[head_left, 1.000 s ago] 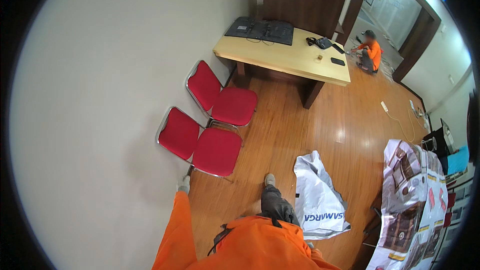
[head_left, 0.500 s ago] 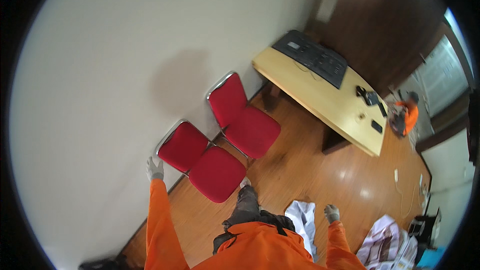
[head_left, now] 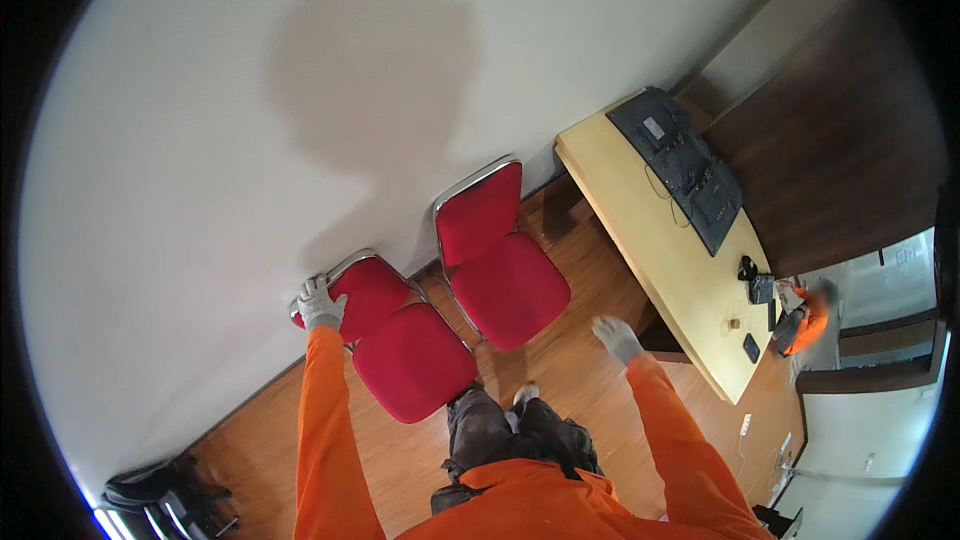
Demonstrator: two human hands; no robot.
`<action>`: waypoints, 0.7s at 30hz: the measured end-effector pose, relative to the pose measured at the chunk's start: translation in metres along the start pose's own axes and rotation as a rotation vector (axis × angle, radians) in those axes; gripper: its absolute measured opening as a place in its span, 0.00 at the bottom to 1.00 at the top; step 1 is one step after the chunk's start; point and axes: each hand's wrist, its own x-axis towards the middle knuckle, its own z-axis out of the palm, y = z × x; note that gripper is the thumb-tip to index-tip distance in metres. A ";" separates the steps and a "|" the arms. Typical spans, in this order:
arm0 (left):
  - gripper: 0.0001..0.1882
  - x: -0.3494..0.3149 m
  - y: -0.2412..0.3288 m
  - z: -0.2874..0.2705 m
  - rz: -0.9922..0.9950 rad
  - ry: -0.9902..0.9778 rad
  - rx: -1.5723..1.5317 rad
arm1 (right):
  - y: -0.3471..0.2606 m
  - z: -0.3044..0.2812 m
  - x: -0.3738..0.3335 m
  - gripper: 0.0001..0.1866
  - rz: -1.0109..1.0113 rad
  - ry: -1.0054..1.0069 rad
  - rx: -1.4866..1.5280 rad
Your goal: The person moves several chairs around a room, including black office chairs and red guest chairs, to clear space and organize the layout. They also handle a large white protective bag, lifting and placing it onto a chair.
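Two red padded chairs with silver metal frames stand side by side against the wall. My left hand (head_left: 321, 304), in a pale glove, is on the backrest of the nearer-left chair (head_left: 413, 360), its fingers over the top corner and its thumb apart on the padding. The other chair (head_left: 508, 285) stands just to the right, touched by neither hand. My right hand (head_left: 617, 338), gloved too and a little blurred, is held out over the floor between that chair and the table. Its fingers look stretched out, with nothing seen in them.
A pale wooden table (head_left: 650, 240) at the right bears a large black panel, seemingly a screen lying face down (head_left: 685, 165), and small dark items. Beyond its far end crouches a person in orange (head_left: 806, 320). Black objects (head_left: 165, 500) lie at the lower left. White cables run along the right floor.
My left hand has come from beside the wall onto the chair's backrest. The right hand has risen forward from low near the white cloth, which is now out of view. My view has turned.
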 end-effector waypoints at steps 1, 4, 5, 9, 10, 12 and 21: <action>0.40 0.001 0.005 0.002 0.017 0.017 -0.009 | 0.017 -0.004 0.039 0.20 -0.016 0.104 0.059; 0.37 0.002 0.016 0.008 0.021 0.068 -0.020 | 0.040 -0.029 0.152 0.18 0.087 0.114 0.357; 0.37 0.005 0.008 0.010 0.001 0.065 -0.017 | 0.039 -0.040 0.192 0.17 0.140 0.079 0.436; 0.38 -0.013 -0.062 0.027 -0.310 -0.064 -0.298 | 0.020 -0.079 0.330 0.21 0.370 -0.008 0.692; 0.39 -0.016 -0.084 0.036 -0.413 -0.120 -0.450 | 0.021 -0.072 0.351 0.22 0.317 0.037 0.689; 0.42 -0.042 -0.144 0.074 -0.398 -0.095 -0.251 | 0.014 -0.048 0.407 0.25 0.164 0.106 0.716; 0.28 -0.011 -0.126 0.136 -0.502 0.441 -1.410 | 0.013 0.057 0.487 0.30 0.969 0.052 1.731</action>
